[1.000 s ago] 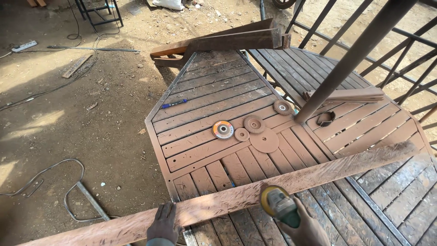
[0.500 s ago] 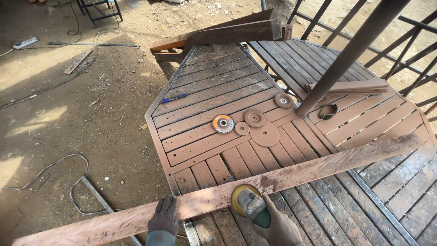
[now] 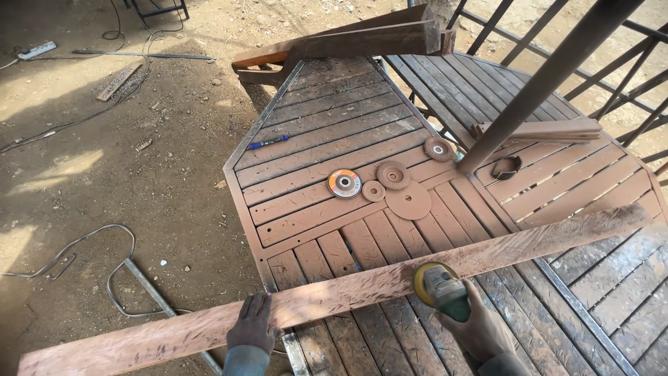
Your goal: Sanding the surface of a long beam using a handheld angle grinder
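Left hand [image 3: 254,326]: fingers spread flat, palm down on the long wooden plank [image 3: 334,296], not curled round it. Pressing rather than grasping, probably to pin the board so it does not skid or chatter.

Right hand [image 3: 480,327]: fingers clenched around the body of an angle grinder [image 3: 440,285], green housing, yellow-rimmed disc end. The disc meets the plank's top face near its middle, just beside the right hand. The grip sits low on the body, likely to steer the head along the grain.

Plank: rough, reddish, dusty. It lies diagonally across the near edge of the slatted worktop [image 3: 313,150], its left end overhanging the dirt ground [image 3: 125,202], its right end resting further in on the slats. The overhang explains the holding hand sitting at the worktop's corner, where support ends.

Further out on the slats, well apart from both hands: 1 orange-centred flap disc [image 3: 344,183], 4 brown abrasive discs [image 3: 408,200] in a loose cluster, kept within reach as spares by the look of it. A blue pen [image 3: 268,142] lies alone to the left. A dark metal post [image 3: 550,76] slants up from the worktop. More timber [image 3: 348,42] is stacked at the far end. Cables [image 3: 69,244] trail over the ground.
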